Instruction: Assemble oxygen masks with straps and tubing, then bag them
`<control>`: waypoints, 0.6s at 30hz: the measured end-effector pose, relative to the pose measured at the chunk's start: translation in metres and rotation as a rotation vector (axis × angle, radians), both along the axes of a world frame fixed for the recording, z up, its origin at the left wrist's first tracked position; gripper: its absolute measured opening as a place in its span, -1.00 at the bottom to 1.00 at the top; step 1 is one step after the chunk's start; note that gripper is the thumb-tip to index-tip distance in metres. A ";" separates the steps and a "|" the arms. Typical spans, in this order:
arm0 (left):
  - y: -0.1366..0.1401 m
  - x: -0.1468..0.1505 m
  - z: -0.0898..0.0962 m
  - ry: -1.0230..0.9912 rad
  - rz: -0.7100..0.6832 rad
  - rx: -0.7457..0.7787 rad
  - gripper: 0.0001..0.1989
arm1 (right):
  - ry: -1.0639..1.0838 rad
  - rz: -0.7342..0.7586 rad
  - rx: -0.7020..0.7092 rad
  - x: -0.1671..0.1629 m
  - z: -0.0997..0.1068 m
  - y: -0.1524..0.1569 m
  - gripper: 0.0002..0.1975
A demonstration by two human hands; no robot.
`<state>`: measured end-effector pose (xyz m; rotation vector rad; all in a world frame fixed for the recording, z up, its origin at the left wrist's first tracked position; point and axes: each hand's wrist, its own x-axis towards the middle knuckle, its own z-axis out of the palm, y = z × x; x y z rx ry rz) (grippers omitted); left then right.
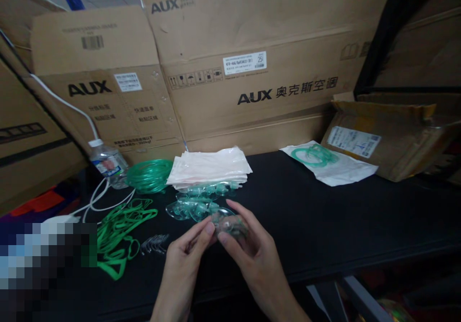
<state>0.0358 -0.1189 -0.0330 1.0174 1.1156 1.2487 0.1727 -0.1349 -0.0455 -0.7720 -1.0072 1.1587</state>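
My left hand [190, 247] and my right hand [252, 245] meet above the front of the black table, both closed round a clear plastic oxygen mask [230, 223]. The left fingers pinch its left edge, while the right hand cups the other side with the thumb on top. Parts of the mask are covered by my fingers. Just beyond lie more clear masks with green fittings [201, 209]. To the left are a tangle of green elastic straps [120, 233] and a small heap of thin, shiny strips [154, 244].
Behind the masks sits a stack of white pouches [211, 166], beside coiled green tubing [149, 174] and a plastic bottle [108, 163]. A white pouch with green tubing [327, 163] lies right, near an open carton [382, 139]. Large cardboard boxes [288, 67] wall the back of the table [342, 226].
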 end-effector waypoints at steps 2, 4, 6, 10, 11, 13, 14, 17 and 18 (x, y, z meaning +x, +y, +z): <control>-0.001 0.000 0.000 0.005 0.017 -0.011 -0.41 | -0.068 -0.048 0.040 -0.004 -0.006 0.001 -0.36; -0.001 0.000 0.002 -0.012 0.029 -0.021 -0.41 | -0.167 -0.110 0.086 -0.007 -0.012 0.002 -0.39; -0.001 0.001 0.005 -0.059 0.018 -0.038 -0.45 | -0.240 -0.146 0.123 -0.008 -0.015 0.002 -0.46; -0.001 0.003 0.010 -0.145 -0.006 -0.054 -0.50 | -0.255 -0.140 0.145 -0.007 -0.015 0.002 -0.48; -0.001 0.003 0.010 -0.153 -0.001 -0.049 -0.51 | -0.253 -0.140 0.146 -0.007 -0.014 0.002 -0.50; 0.000 0.002 0.009 -0.156 0.001 -0.041 -0.51 | -0.249 -0.141 0.153 -0.006 -0.012 0.001 -0.54; 0.001 0.001 0.007 -0.151 0.000 -0.040 -0.51 | -0.243 -0.138 0.153 -0.006 -0.011 0.001 -0.56; 0.004 -0.002 0.000 -0.107 -0.005 -0.050 -0.49 | -0.184 -0.098 0.110 -0.005 -0.007 0.002 -0.58; 0.005 -0.003 -0.002 -0.090 -0.001 -0.047 -0.48 | -0.154 -0.081 0.091 -0.005 -0.006 0.003 -0.58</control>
